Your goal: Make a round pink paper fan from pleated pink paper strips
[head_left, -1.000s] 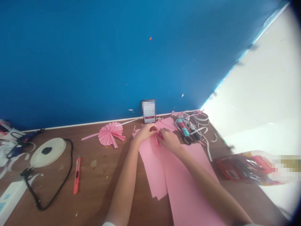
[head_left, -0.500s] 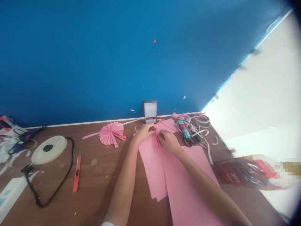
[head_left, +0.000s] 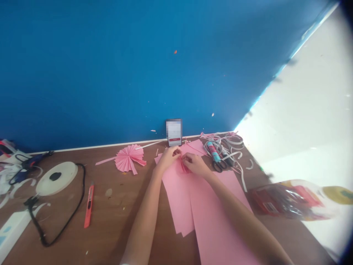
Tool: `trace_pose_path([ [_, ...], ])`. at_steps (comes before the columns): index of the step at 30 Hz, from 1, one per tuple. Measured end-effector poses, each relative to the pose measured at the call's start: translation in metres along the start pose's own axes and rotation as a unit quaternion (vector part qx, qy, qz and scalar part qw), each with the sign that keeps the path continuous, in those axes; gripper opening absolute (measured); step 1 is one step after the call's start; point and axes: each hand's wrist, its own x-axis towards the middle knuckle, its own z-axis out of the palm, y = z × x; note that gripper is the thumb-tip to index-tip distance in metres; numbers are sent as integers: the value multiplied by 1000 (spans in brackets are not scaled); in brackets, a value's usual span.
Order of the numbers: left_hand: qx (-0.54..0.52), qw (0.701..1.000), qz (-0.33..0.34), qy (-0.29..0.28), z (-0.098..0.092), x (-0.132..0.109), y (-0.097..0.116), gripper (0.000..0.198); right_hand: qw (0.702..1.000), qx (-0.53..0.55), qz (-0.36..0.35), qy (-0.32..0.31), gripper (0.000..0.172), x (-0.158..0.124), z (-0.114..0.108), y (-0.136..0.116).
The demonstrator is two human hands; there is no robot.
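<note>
Both hands meet over pink paper near the back of the brown table. My left hand is closed, its fingertips pinching the top of a small pleated pink paper. From the other side, my right hand has its bent fingers closed on the same pleats. Under the hands lie large flat pink sheets, overlapping and reaching toward the front. To the left rests a round pink paper rosette with loose strips sticking out. The exact grip of the fingertips is partly hidden.
A phone leans on the blue wall. Right of the sheets lie a glue stick, scissors and curled white strips. At left are a red box cutter, a white spool and a power strip. A plastic bag sits right.
The right hand's fingers have shifted slightly on the pleated paper, and the left hand stays beside it. The whole view has moved a little; other things lie as before.
</note>
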Motion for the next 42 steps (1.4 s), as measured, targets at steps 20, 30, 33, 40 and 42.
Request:
trace_pose_path([
  [20, -100, 992, -29, 64, 5, -17, -17, 11, 990, 113, -78, 35, 17, 33, 11, 15],
  [30, -140, 986, -16, 88, 8, -16, -23, 15, 982, 151, -115, 20, 11, 35, 14, 27],
  [33, -140, 987, -16, 83, 7, -16, -23, 15, 979, 166, -119, 14, 11, 36, 15, 30],
  [40, -105, 992, -5, 70, 4, -16, -18, 12, 971, 203, -121, -34, 18, 36, 9, 30],
  [42, -97, 993, -7, 64, 3, -16, -17, 11, 970, 205, -117, -61, 21, 35, 7, 30],
])
